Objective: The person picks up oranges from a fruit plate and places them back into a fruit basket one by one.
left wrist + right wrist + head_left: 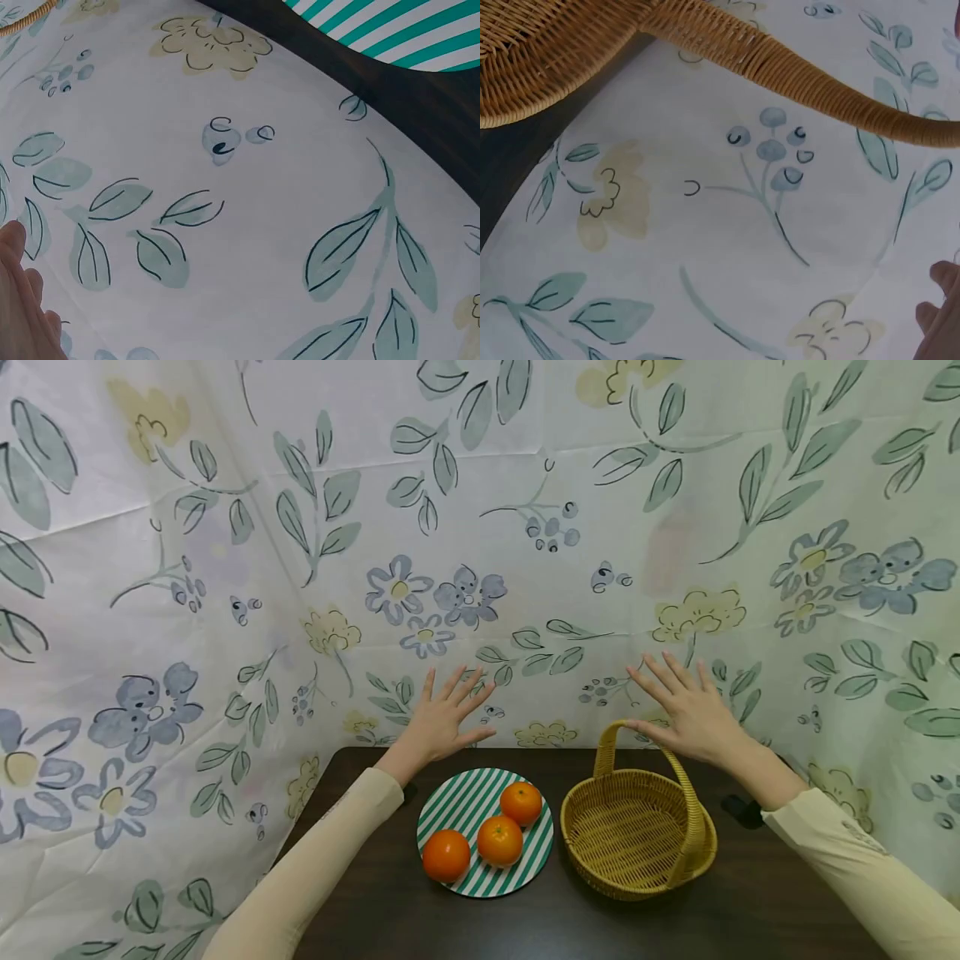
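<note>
My left hand (437, 720) is raised above the far side of the table, fingers spread and straight, holding nothing. Below it lies a round plate (455, 795) with green and white stripes. On the plate sit three orange fruits: an orange (521, 802) at the back, another orange (500, 841) in the middle and a redder round fruit (446, 856) at the front left. My right hand (692, 717), also spread and straight with nothing in it, overlaps the handle of a woven basket (630, 835) in the head view. No fruit shows inside the basket.
The dark brown table (375, 893) carries the plate and basket side by side. A floral cloth (540, 568) hangs behind its far edge and along the left side. A small black object (741, 810) shows beside the right wrist.
</note>
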`<state>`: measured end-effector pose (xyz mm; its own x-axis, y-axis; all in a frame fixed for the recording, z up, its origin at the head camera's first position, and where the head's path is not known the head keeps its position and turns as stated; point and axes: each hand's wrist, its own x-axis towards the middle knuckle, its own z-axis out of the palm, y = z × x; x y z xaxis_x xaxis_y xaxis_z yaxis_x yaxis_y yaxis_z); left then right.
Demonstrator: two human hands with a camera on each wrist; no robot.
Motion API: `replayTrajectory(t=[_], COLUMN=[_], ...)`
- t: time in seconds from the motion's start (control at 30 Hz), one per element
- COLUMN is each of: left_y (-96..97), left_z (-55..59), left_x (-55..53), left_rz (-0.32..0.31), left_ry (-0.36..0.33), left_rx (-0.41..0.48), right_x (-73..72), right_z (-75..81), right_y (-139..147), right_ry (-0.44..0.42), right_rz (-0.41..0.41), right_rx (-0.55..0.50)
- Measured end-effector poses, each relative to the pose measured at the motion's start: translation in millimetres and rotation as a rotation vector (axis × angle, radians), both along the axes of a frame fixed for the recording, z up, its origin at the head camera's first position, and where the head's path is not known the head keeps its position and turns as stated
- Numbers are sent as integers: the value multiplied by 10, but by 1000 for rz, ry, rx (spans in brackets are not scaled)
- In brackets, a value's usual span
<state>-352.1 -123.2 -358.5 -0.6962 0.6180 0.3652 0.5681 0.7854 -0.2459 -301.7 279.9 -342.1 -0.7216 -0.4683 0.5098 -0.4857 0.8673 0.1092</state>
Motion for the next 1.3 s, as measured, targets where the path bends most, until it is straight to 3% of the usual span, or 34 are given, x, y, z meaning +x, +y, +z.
replayTrajectory(t=[0.6, 1.03, 1.3], left_y=[-124, -172, -226], left_z=[-171, -314, -459], left_x=[-14, 69, 124], left_rz=[-35, -62, -60], left_ry=[20, -18, -39], left_rx=[41, 100, 97], right_x=[49, 100, 158], right_z=[12, -95, -214], right_y=[185, 274, 318], right_ry=[-11, -19, -24], right_rz=[-35, -55, -71], right_rx=[-95, -133, -170])
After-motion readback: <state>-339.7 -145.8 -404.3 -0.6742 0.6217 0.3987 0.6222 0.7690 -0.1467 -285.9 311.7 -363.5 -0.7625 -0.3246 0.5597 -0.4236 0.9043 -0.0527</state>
